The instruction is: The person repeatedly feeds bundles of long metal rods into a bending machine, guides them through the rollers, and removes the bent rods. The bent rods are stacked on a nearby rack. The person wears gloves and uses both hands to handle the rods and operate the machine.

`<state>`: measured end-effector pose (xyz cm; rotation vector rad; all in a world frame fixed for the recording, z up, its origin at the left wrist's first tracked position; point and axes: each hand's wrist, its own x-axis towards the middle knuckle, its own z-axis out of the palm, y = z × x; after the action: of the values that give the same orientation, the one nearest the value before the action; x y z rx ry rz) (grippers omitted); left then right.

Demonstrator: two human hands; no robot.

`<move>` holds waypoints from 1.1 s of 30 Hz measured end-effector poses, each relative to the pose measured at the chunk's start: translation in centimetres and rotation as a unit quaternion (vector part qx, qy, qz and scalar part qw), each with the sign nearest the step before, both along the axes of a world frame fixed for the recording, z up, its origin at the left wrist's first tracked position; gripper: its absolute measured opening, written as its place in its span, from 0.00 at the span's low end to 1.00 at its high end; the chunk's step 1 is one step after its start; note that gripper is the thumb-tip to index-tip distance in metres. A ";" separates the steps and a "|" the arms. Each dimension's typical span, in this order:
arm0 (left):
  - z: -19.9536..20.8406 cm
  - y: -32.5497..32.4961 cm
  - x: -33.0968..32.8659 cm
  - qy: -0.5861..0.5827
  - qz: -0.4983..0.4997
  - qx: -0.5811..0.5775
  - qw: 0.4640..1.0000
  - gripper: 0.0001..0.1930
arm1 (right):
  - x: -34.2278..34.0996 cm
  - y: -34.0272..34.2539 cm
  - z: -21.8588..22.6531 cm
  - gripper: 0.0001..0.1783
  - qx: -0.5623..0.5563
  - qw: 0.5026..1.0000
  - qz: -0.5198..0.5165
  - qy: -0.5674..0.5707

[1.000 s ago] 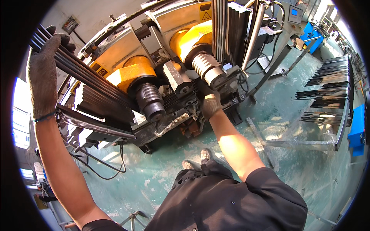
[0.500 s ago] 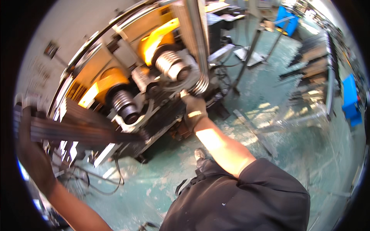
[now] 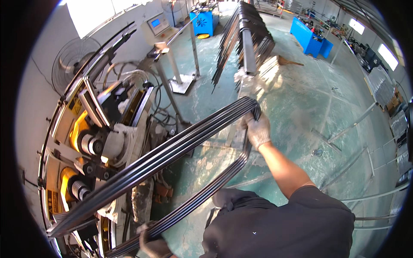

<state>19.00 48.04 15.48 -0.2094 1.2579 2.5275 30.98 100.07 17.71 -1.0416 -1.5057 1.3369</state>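
A bundle of several dark, shiny bent metal tubes (image 3: 172, 155) slants across in front of me, with an upper run and a lower run joined by a bend at the right end. My right hand (image 3: 259, 130), in a pale work glove, is closed around the tubes at that bend. Lower left, my left hand (image 3: 154, 241), in a dark-looking glove and slightly blurred, wraps around the lower run. The bundle's far left end passes in front of the bending machine (image 3: 140, 202), which has yellow housings and grooved rollers (image 3: 91, 145).
Ahead, a rack (image 3: 248, 51) carries many dark bent tubes. A metal stand (image 3: 183, 84) is beside the machine, near a control box (image 3: 157, 25) and fan (image 3: 71, 64). Blue machines (image 3: 307, 38) stand farther back. Metal bars (image 3: 327, 141) lie low on the right.
My view has turned right. The tubes, earlier at the machine's rollers, now stretch across in front of me. My right hand has moved from the machine to the bend; my left is lower.
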 end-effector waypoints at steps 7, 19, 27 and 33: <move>-11.2 14.8 9.0 -0.183 -0.072 0.207 0.958 0.13 | 3.8 15.9 7.7 0.18 0.231 0.939 0.013 -0.253; -4.8 48.2 12.6 -0.232 -0.163 -0.006 0.959 0.18 | -4.6 49.3 4.1 0.18 0.277 0.828 0.111 -0.475; 11.5 64.2 4.7 0.212 -0.122 -0.249 0.937 0.16 | -9.5 55.7 7.2 0.16 0.347 0.810 0.136 -0.454; 12.7 79.8 0.1 0.361 -0.246 -0.302 0.848 0.17 | -13.4 66.3 9.0 0.17 0.369 0.753 0.162 -0.520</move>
<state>19.08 127.82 28.14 0.9035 2.0258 1.7169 17.57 166.32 26.69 -1.0127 -2.8175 0.0975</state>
